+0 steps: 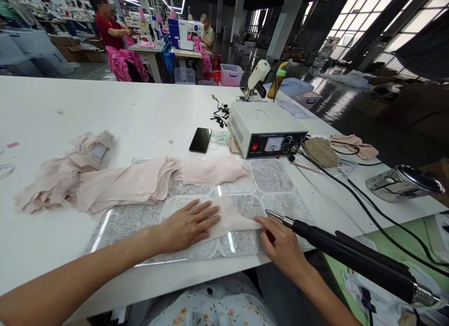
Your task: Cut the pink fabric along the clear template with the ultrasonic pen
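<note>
My left hand [191, 224] lies flat with its fingers stretched over a pale pink fabric piece [228, 213] on a clear patterned mat [277, 206]. At the narrow right end of that piece, the fingertips of my right hand [280, 239] touch the fabric. A black pen-shaped tool with a pointed metal tip [343, 251] runs through the curled fingers of my right hand, its tip just beyond the fabric; the exact grip is partly hidden. Stacked pale pink fabric pieces [129, 183] lie to the left, and another fabric piece [213, 170] lies behind my hands.
A white control box [268, 125] stands at the back right, cabled to the tool. Nearby are a black phone [200, 140], brown patches [321, 152] and a clear lidded jar [403, 183]. Cables hang over the table's right edge. Two people are at work in the background.
</note>
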`<move>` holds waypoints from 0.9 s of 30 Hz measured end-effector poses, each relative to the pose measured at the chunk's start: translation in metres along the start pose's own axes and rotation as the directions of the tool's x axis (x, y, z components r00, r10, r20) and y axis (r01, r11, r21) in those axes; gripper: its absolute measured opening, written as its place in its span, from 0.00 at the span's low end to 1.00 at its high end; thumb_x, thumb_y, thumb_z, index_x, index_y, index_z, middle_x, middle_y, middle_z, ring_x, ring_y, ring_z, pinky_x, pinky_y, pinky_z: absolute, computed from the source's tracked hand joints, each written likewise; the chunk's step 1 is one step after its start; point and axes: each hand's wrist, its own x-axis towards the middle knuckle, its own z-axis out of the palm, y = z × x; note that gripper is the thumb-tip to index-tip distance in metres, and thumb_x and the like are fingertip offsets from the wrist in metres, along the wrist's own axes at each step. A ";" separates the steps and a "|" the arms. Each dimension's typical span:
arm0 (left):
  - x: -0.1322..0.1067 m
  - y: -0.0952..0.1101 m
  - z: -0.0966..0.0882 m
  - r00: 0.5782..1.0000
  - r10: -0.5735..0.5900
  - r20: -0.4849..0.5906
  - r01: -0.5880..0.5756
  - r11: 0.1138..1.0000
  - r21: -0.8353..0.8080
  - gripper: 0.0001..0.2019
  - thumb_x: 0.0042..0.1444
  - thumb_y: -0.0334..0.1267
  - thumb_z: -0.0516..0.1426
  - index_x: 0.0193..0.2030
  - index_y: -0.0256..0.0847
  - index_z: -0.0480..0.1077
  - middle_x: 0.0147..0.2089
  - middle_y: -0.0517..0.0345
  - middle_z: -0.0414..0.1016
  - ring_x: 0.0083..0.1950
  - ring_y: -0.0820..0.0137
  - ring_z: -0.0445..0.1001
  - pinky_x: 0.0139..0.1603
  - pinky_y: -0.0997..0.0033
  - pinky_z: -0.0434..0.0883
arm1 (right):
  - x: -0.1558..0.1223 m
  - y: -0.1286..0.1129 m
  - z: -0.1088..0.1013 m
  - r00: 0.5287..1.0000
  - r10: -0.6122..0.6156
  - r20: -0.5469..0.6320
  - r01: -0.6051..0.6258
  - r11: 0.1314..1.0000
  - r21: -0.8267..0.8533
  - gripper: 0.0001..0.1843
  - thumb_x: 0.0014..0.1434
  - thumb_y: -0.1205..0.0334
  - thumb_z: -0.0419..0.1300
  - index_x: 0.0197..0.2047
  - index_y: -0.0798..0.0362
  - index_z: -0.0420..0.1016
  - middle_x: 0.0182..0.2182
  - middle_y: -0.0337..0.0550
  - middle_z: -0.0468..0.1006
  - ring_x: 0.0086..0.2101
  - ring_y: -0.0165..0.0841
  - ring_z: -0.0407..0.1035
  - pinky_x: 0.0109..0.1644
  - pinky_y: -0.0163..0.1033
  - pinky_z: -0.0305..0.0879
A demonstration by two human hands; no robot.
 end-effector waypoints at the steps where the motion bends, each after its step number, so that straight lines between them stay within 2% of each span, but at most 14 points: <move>1: -0.003 0.000 0.000 1.000 -0.007 -0.019 0.007 1.000 0.019 0.22 0.70 0.42 0.47 0.68 0.43 0.57 0.70 0.51 0.56 0.70 0.54 0.56 0.69 0.47 0.54 | -0.002 0.001 -0.002 0.999 0.034 -0.006 -0.034 0.999 0.016 0.18 0.59 0.70 0.49 0.48 0.53 0.74 0.36 0.47 0.81 0.35 0.36 0.77 0.38 0.41 0.75; 4: -0.003 0.004 -0.007 0.998 -0.007 -0.058 0.010 0.999 0.051 0.19 0.70 0.39 0.48 0.64 0.40 0.63 0.66 0.48 0.65 0.67 0.54 0.63 0.68 0.45 0.57 | -0.007 0.000 -0.007 0.991 0.128 -0.029 -0.126 0.990 0.059 0.16 0.60 0.67 0.50 0.48 0.52 0.74 0.33 0.46 0.80 0.32 0.35 0.77 0.35 0.38 0.74; 7: 0.012 0.010 -0.013 0.994 0.055 -0.091 -0.052 0.998 0.031 0.16 0.70 0.35 0.47 0.60 0.38 0.68 0.61 0.47 0.70 0.63 0.58 0.68 0.67 0.49 0.59 | -0.012 -0.005 -0.011 0.975 0.215 -0.058 -0.208 0.971 0.115 0.15 0.60 0.63 0.51 0.46 0.51 0.75 0.32 0.46 0.80 0.29 0.35 0.76 0.31 0.37 0.74; 12: 0.052 0.012 -0.017 0.963 0.266 -0.053 -0.269 0.961 -0.066 0.18 0.70 0.35 0.45 0.62 0.35 0.65 0.64 0.46 0.66 0.67 0.60 0.63 0.67 0.57 0.62 | -0.028 -0.006 -0.021 0.917 0.388 -0.093 -0.346 0.889 0.302 0.12 0.58 0.57 0.55 0.40 0.49 0.78 0.30 0.45 0.81 0.28 0.35 0.76 0.28 0.36 0.73; 14: 0.064 0.009 -0.017 0.946 0.324 -0.010 -0.323 0.940 -0.107 0.19 0.71 0.36 0.45 0.65 0.35 0.62 0.66 0.48 0.63 0.69 0.60 0.59 0.68 0.57 0.60 | -0.037 -0.002 -0.025 0.864 0.494 -0.091 -0.428 0.819 0.383 0.12 0.57 0.54 0.58 0.38 0.49 0.79 0.28 0.45 0.81 0.27 0.35 0.76 0.29 0.36 0.74; 17: 0.076 0.004 -0.017 0.924 0.378 0.052 -0.366 0.918 -0.154 0.22 0.71 0.39 0.46 0.69 0.38 0.56 0.69 0.51 0.59 0.72 0.60 0.54 0.71 0.55 0.55 | -0.050 0.007 -0.030 0.751 0.653 -0.099 -0.524 0.679 0.514 0.15 0.53 0.50 0.62 0.37 0.51 0.79 0.27 0.46 0.82 0.24 0.36 0.76 0.29 0.38 0.76; 20: 0.080 0.000 -0.014 0.910 0.403 0.094 -0.383 0.906 -0.182 0.24 0.70 0.43 0.47 0.71 0.42 0.51 0.70 0.52 0.56 0.73 0.61 0.50 0.73 0.54 0.50 | -0.058 0.012 -0.032 0.674 0.732 -0.100 -0.533 0.576 0.620 0.16 0.51 0.49 0.65 0.37 0.52 0.78 0.27 0.47 0.81 0.27 0.39 0.77 0.31 0.40 0.77; 22: 0.079 -0.002 -0.011 0.909 0.406 0.096 -0.384 0.903 -0.191 0.25 0.70 0.45 0.46 0.71 0.42 0.50 0.70 0.53 0.55 0.73 0.61 0.48 0.74 0.54 0.48 | -0.060 0.012 -0.033 0.639 0.760 -0.118 -0.497 0.525 0.691 0.22 0.51 0.51 0.66 0.48 0.51 0.75 0.33 0.49 0.82 0.30 0.39 0.78 0.36 0.43 0.78; 24: 0.078 -0.003 -0.007 0.912 0.404 0.075 -0.384 0.903 -0.191 0.26 0.70 0.47 0.46 0.71 0.41 0.50 0.70 0.53 0.55 0.73 0.61 0.48 0.74 0.54 0.47 | -0.058 0.010 -0.033 0.606 0.775 -0.180 -0.441 0.515 0.735 0.32 0.53 0.53 0.65 0.60 0.47 0.65 0.47 0.51 0.79 0.37 0.40 0.78 0.44 0.48 0.77; 25: 0.078 -0.004 -0.006 0.914 0.401 0.065 -0.383 0.904 -0.189 0.26 0.71 0.47 0.45 0.71 0.41 0.50 0.70 0.53 0.55 0.73 0.61 0.48 0.74 0.54 0.47 | -0.057 0.009 -0.034 0.599 0.768 -0.228 -0.417 0.542 0.730 0.34 0.54 0.54 0.65 0.62 0.46 0.61 0.53 0.52 0.76 0.43 0.42 0.77 0.48 0.51 0.75; 27: 0.077 -0.004 -0.004 0.916 0.398 0.052 -0.382 0.905 -0.189 0.26 0.71 0.47 0.45 0.71 0.40 0.52 0.70 0.53 0.56 0.73 0.61 0.48 0.74 0.55 0.46 | -0.052 0.007 -0.033 0.599 0.724 -0.342 -0.380 0.633 0.675 0.31 0.54 0.53 0.64 0.60 0.47 0.64 0.56 0.53 0.72 0.51 0.46 0.72 0.53 0.54 0.72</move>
